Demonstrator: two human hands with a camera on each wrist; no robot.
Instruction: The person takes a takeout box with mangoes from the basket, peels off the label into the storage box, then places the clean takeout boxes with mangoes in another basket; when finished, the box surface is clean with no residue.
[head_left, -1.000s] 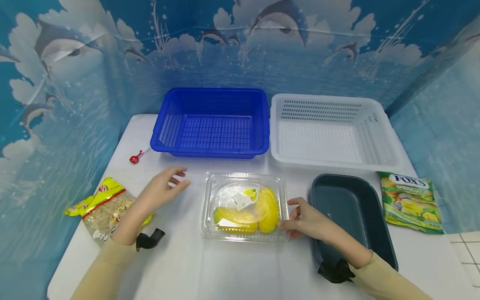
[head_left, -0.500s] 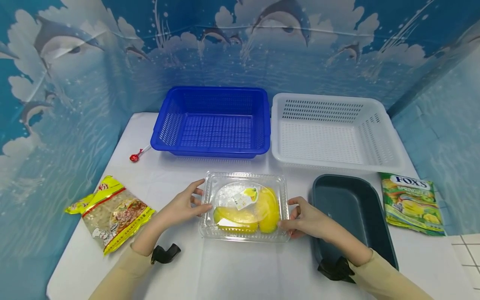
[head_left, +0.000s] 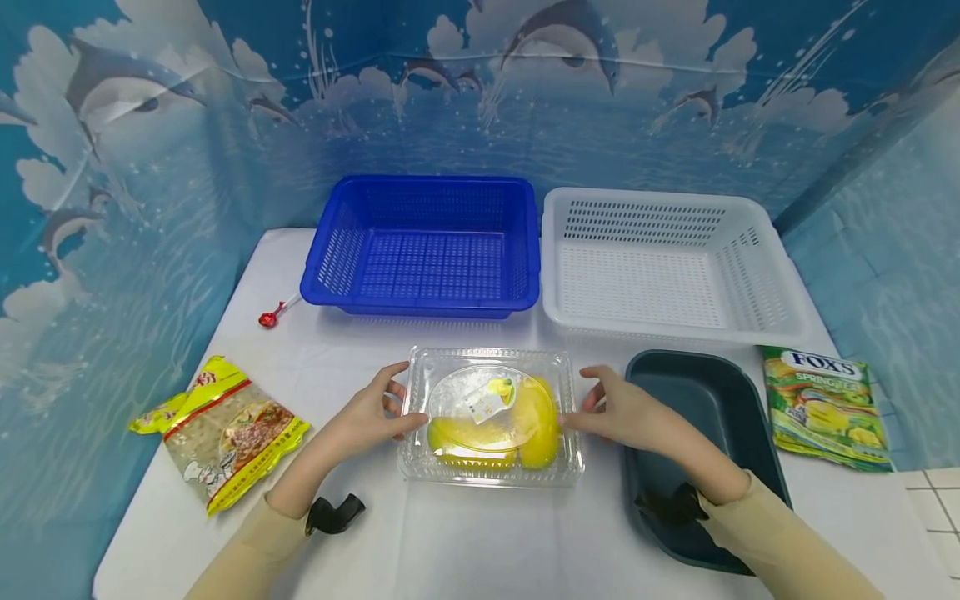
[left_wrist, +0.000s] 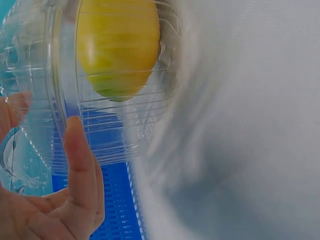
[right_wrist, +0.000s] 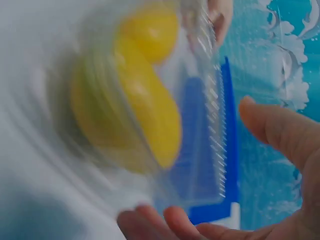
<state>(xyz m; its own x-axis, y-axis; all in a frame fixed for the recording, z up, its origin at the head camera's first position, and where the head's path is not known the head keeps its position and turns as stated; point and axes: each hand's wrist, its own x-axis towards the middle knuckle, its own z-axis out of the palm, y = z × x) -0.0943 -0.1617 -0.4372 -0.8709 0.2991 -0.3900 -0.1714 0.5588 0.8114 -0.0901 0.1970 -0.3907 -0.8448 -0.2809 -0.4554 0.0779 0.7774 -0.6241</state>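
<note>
A clear plastic clamshell box (head_left: pixel 491 475) lies closed on the white table in the head view, with yellow fruit (head_left: pixel 536 425) inside and a label on its lid. At its left edge my left hand (head_left: pixel 375 412) holds the rim, thumb over the lid and fingers at the side; the left wrist view shows a fingertip against the rim (left_wrist: pixel 60 100). My right hand (head_left: pixel 626 408) is by the right edge, thumb over the rim and the other fingers off the side. In the right wrist view the thumb (right_wrist: pixel 275 127) stands apart from the blurred box.
Behind stand a blue basket (head_left: pixel 420 304) and a white basket (head_left: pixel 675 325). A dark tray (head_left: pixel 675 392) lies under the right forearm, beside a green candy bag (head_left: pixel 825 408). On the left are a yellow food packet (head_left: pixel 232 433) and a red lollipop (head_left: pixel 268 319).
My left hand has come right from above the food packet to the box's left edge. The right hand has shifted slightly away from the front, and the dark tray's near end has swung left.
</note>
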